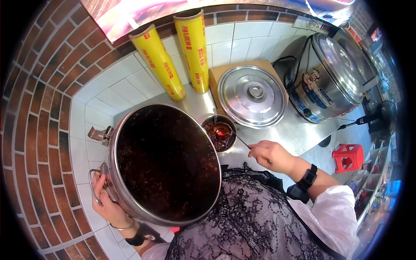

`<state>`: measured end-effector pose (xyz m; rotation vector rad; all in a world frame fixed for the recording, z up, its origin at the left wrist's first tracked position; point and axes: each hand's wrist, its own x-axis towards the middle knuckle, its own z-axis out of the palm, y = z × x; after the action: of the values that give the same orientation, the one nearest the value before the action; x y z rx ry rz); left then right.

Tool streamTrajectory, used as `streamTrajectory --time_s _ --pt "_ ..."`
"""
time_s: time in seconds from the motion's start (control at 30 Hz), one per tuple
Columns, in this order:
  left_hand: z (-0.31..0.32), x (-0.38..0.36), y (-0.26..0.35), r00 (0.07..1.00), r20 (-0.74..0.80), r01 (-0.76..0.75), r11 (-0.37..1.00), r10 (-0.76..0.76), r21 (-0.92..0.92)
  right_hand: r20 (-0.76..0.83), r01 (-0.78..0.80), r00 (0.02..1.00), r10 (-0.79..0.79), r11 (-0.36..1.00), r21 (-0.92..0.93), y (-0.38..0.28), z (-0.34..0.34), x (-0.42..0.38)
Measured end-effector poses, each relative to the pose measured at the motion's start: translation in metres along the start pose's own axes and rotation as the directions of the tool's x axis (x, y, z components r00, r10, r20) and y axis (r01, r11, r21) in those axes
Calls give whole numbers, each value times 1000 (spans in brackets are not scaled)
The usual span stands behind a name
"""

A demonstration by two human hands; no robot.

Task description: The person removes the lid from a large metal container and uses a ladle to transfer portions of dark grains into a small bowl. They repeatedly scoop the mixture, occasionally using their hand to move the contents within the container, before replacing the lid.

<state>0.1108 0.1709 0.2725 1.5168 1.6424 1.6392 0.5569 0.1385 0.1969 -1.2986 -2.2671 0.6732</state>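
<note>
My left hand grips the side handle of a large steel pot, which is tilted and holds dark red-brown liquid with bits in it. My right hand is closed round the thin handle of a ladle. The ladle's bowl holds red liquid and is inside a small metal container with dark red flakes, just right of the large pot's rim.
Behind stand two yellow rolls. A steel lid lies on a cardboard box. A lidded steel cooker is at the right on the metal counter. Beyond is a red stool; brick wall at left.
</note>
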Motion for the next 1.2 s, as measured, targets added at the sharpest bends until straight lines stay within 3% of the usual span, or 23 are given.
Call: streamTrajectory --time_s 0.03,0.1,0.27,0.33,0.37,0.43,0.47,0.5,0.57,0.63,0.7,0.9,0.97,1.03,1.07,1.2 --pt "0 0 0 1000 -3 -1 1000 1 2 -1 -1 1000 1 1000 -1 -3 -2 0" --pt "1 0 0 1000 -6 -3 1000 3 5 58 159 987 -153 980 -123 -9 -4 0" --pt "-1 1 -3 999 14 -29 1000 29 6 98 171 983 -155 969 -178 -16 -7 -4" --pt "-2 1 -3 1000 18 -21 1000 21 12 2 14 1000 -14 1000 9 -10 -4 -11" --pt "-2 1 -3 1000 17 -22 1000 22 11 1 15 1000 -15 1000 7 -11 -3 -13" --pt "-3 1 -3 999 27 -25 1000 25 12 -121 -327 911 396 867 376 -11 0 -17" --pt "-3 1 -2 999 27 -24 1000 24 13 -129 -350 876 465 795 495 -4 0 -20" --pt "-3 1 -3 999 22 -26 1000 26 15 -129 -349 876 465 796 495 -2 -3 -19" --pt "-4 1 -3 999 16 -28 999 28 17 -115 -217 764 635 420 881 0 -14 -15" --pt "-5 1 -3 999 31 -33 999 32 29 -118 -220 740 662 405 888 -5 -29 -15" --pt "-5 0 -4 999 25 -32 999 32 23 -132 -112 721 680 303 946 -9 -40 -15" --pt "-2 -1 -1 1000 -3 -8 1000 8 26 -178 -3 779 601 288 958 -35 -59 -3" --pt "-2 0 0 1000 0 -13 999 13 36 -152 -10 849 507 303 953 -43 -57 5" --pt "-2 -1 2 1000 -2 11 1000 -11 26 -118 -58 900 419 385 921 -52 -48 16" --pt "-1 -1 3 1000 -2 9 999 -9 31 -90 -121 935 342 549 827 -51 -44 20" --pt "-4 0 0 1000 13 -9 1000 8 26 -16 23 1000 -17 837 547 -67 -29 46"
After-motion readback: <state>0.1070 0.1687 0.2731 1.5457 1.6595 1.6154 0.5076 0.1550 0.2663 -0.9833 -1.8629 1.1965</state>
